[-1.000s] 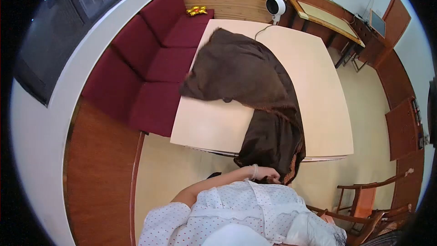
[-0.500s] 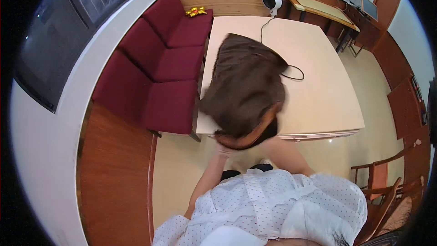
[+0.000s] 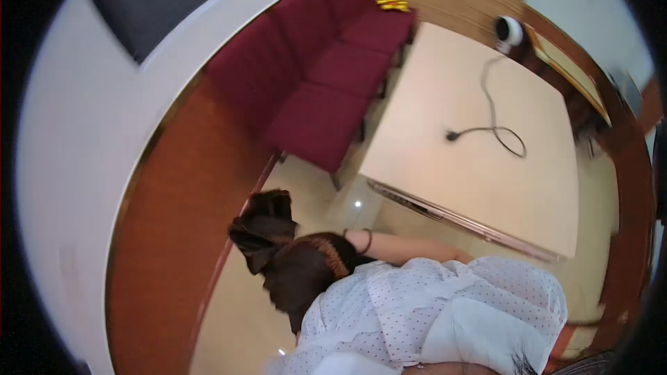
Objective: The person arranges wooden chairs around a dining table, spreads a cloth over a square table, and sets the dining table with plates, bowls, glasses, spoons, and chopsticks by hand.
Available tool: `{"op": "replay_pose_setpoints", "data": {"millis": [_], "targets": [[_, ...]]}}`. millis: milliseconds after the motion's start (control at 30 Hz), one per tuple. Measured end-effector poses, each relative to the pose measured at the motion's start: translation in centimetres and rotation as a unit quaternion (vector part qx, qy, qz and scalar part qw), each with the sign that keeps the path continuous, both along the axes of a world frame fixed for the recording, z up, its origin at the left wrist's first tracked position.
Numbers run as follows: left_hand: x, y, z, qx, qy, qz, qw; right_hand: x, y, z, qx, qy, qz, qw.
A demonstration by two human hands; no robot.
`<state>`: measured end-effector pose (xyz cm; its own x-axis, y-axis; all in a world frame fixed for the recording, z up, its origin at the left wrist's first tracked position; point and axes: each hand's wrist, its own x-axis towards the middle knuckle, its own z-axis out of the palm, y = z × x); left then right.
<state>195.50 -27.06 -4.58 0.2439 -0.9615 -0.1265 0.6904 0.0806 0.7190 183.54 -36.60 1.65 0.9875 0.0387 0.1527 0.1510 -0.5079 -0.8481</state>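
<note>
A dark brown garment (image 3: 299,274) with an orange-brown band hangs bunched at the left of my body, over the floor and away from the table. My right hand (image 3: 358,239), with a dark bracelet at the wrist, reaches across my front and grips the garment's upper right edge. Most of its fingers are hidden in the folds. My left hand cannot be seen; the garment and my white dotted top cover the place where it may be.
A pale table (image 3: 417,153) bears a black cable (image 3: 492,104) with a plug, and a round white device (image 3: 509,31) stands at its far end. Maroon chairs (image 3: 326,114) line the left wall, with a shiny yellow item (image 3: 392,4) on the farthest one.
The brown garment has moved from above the table to my lower left side, uncovering the cable's plug. My view has turned leftward. My left hand has gone out of sight.
</note>
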Motion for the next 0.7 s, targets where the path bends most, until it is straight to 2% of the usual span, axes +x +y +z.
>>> {"op": "replay_pose_setpoints", "data": {"millis": [167,233,300,333,367,400,433,467,500,533,567,600,633,667,700], "targets": [[0.7,7.1,1.6,0.057,-0.13,0.069,0.987,3.7,-1.0,-3.5,-0.05,-0.063,0.03,0.996],[0.7,9.9,3.0,0.083,-0.226,0.072,0.968,5.7,-1.7,-4.1,-0.081,-0.105,0.045,0.99],[0.8,12.8,5.3,0.11,-0.377,0.061,0.918,7.0,-1.9,-1.9,-0.119,-0.108,0.068,0.985],[1.0,14.1,7.0,0.125,-0.482,0.058,0.865,7.3,-1.8,0.1,-0.152,-0.059,0.091,0.982],[1.1,15.2,9.0,0.15,-0.595,0.063,0.787,7.6,-1.5,2.8,-0.187,-0.011,0.114,0.976],[1.4,16.3,11.0,0.196,-0.703,0.088,0.677,7.7,-1.5,6.1,-0.258,0.083,0.137,0.953],[1.5,17.3,13.4,0.309,-0.757,0.132,0.561,7.8,-2.2,8.4,-0.185,0.077,0.138,0.97],[1.5,17.2,17.2,0.469,-0.695,0.198,0.507,7.8,-3.5,10.6,-0.241,0.045,0.101,0.964],[1.5,17.0,21.0,0.613,-0.599,0.247,0.452,7.9,-5.0,13.5,-0.23,-0.021,0.062,0.971],[4.7,21.0,18.1,0.427,-0.718,0.347,0.427,8.0,-6.9,16.3,-0.179,-0.081,0.054,0.979],[6.3,21.1,19.1,0.242,-0.75,0.402,0.467,8.3,-9.0,18.8,-0.173,-0.148,0.031,0.973],[7.8,21.1,20.2,0.02,-0.763,0.402,0.506,8.4,-10.6,21.9,-0.185,-0.161,-0.014,0.969],[9.3,21.1,21.3,-0.158,-0.769,0.352,0.509,8.6,-12.1,24.8,-0.184,-0.181,-0.046,0.965],[9.6,21.1,22.6,-0.082,-0.712,0.377,0.586,9.5,-13.4,26.9,-0.093,-0.13,-0.067,0.985],[9.9,21.1,23.8,-0.01,-0.64,0.401,0.656,9.9,-14.0,29.0,-0.133,-0.179,-0.079,0.972]]}}
